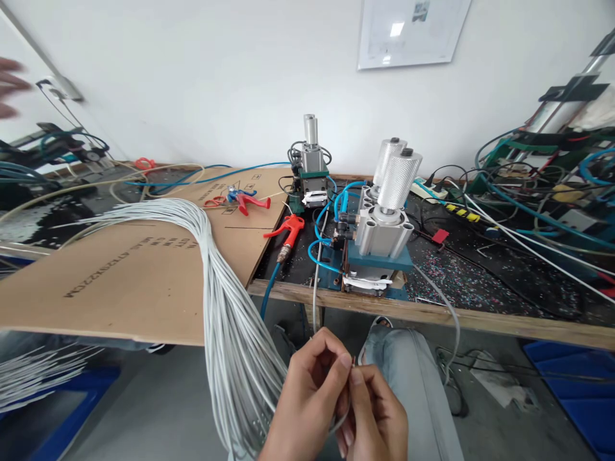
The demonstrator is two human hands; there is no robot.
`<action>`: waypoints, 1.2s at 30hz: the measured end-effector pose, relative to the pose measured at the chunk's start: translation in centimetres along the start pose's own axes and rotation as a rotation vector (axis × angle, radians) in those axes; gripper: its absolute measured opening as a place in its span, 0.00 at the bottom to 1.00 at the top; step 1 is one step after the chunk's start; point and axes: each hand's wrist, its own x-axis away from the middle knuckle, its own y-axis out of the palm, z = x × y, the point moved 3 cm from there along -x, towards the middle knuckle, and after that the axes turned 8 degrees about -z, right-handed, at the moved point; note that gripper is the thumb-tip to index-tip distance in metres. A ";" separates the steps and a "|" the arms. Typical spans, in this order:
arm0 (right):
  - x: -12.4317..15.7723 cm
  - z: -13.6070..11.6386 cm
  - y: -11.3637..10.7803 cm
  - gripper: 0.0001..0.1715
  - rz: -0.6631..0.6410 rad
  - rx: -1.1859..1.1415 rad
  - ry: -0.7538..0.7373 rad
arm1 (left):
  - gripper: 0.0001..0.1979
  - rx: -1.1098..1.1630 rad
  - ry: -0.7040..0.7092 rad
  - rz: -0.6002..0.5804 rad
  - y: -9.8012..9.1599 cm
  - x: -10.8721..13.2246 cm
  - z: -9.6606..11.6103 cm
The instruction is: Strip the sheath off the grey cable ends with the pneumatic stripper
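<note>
Pinching one grey wire end [354, 362] between thumbs and fingertips, the left hand [307, 400] and right hand [377, 416] meet low in front of the worktop [432, 314], both closed on it. Beside them a wire bundle [225, 301] drapes off a cardboard sheet [129, 275], with a pneumatic press [384, 224] just beyond.

White wall [216, 77] behind, framed sheet [413, 31] hung on it catching ceiling-light glare. Wood-edged surface [480, 317] with dark top. Grey floor [158, 397] below, blue crate [576, 378] at right.
</note>
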 end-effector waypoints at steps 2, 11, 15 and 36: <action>0.0 -0.1 0.0 0.39 -0.005 -0.008 0.002 | 0.24 -0.002 -0.011 -0.002 0.0 0.0 0.1; -0.5 -0.4 -0.4 0.39 -0.036 0.024 -0.014 | 0.19 -0.147 -0.053 -0.023 0.4 -0.4 0.7; -0.6 -0.4 -0.5 0.40 -0.044 0.032 -0.011 | 0.17 -0.171 -0.057 -0.023 0.2 -0.6 0.7; -0.6 -0.5 -1.4 0.39 -0.093 0.055 0.069 | 0.14 -0.285 -0.043 -0.013 -0.3 -0.2 1.0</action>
